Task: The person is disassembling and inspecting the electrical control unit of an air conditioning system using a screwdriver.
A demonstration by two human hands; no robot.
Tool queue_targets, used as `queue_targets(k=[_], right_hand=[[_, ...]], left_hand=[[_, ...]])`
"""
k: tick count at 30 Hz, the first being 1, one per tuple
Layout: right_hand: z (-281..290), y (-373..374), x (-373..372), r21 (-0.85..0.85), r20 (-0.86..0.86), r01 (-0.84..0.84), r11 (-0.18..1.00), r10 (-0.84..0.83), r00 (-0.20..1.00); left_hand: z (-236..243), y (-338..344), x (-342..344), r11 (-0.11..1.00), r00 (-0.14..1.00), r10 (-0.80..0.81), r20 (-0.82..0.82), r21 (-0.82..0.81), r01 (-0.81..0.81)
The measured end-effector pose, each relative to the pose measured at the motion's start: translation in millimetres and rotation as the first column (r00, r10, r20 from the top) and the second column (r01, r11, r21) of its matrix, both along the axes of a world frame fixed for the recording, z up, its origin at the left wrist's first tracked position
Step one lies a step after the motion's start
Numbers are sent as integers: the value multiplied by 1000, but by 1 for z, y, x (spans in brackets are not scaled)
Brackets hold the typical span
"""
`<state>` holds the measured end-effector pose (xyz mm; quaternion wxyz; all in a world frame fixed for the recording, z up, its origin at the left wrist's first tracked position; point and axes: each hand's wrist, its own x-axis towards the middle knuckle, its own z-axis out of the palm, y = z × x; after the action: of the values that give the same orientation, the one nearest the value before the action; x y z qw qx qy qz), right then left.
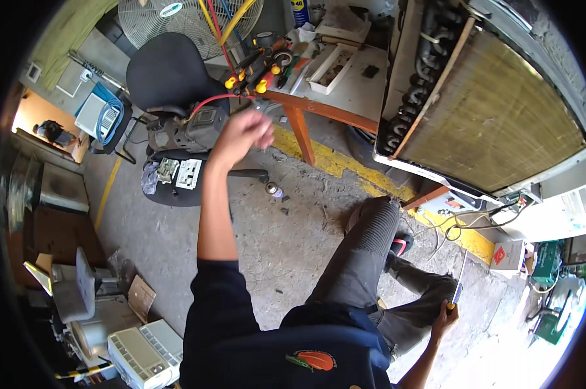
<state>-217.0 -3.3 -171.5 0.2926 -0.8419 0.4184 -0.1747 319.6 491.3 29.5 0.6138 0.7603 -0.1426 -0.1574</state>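
My left hand (244,135) is raised in front of the workbench corner, its fingers curled and blurred by motion. Whether anything is in it cannot be made out. Just beyond it, a cluster of hand tools (254,72) with red, black and yellow handles sits at the bench edge. Low at the right, my right hand (443,320) is closed around the yellow handle of a screwdriver (459,285), whose long thin shaft points up and away beside my bent knee. An air conditioner unit (510,107) with copper bends and a dusty finned coil rests on the bench, right of centre.
The wooden workbench (354,117) holds a white tray (335,67). Beyond my left arm stand a black chair (170,70), a grey machine (205,123) with a red hose, and a dark seat (170,200) bearing small parts. A spray can (274,190) stands on the floor; cables hang at right.
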Motion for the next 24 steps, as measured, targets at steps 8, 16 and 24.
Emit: queue_targets(k=[8,16,24], right_hand=[[-15,11,-14,-169,-45,152,974,-161,986],[-8,19,-20,-166,-69,189,968,-202,977],[-5,21,-20,-73,-60,353,933,-357,932]], left_hand=[[54,-155,184,906,925,-373,74,243,346],[34,-185,268,851,723,-213,657,489,-194],[-15,-184,34,832,556,451,698,-104,-544]])
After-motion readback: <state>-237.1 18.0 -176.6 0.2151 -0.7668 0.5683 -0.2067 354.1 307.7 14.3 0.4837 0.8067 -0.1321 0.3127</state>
